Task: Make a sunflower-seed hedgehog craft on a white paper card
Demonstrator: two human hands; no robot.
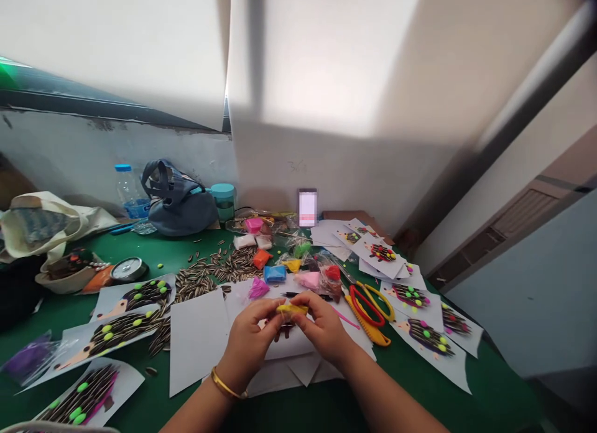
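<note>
Both of my hands meet at the lower middle of the view, over white paper. My left hand (254, 336), with a gold bangle at the wrist, pinches one side of a small yellow packet (293, 309). On its other side, my right hand (324, 327) grips the same packet between thumb and fingers. Beneath the fingertips a dark brown shape (283, 333) on the paper is partly hidden. Blank white sheets (198, 339) lie left of my hands. A dark pen (308, 295) rests just behind them.
Sunflower seeds (196, 277) and coloured clay packets (275, 273) lie behind my hands. Red-and-yellow scissors (368, 305) and a yellow cutter (366, 321) are to the right. Seed hedgehog pictures (125, 333) flank both sides. A bag (181, 203) and a bottle (128, 190) stand at the back.
</note>
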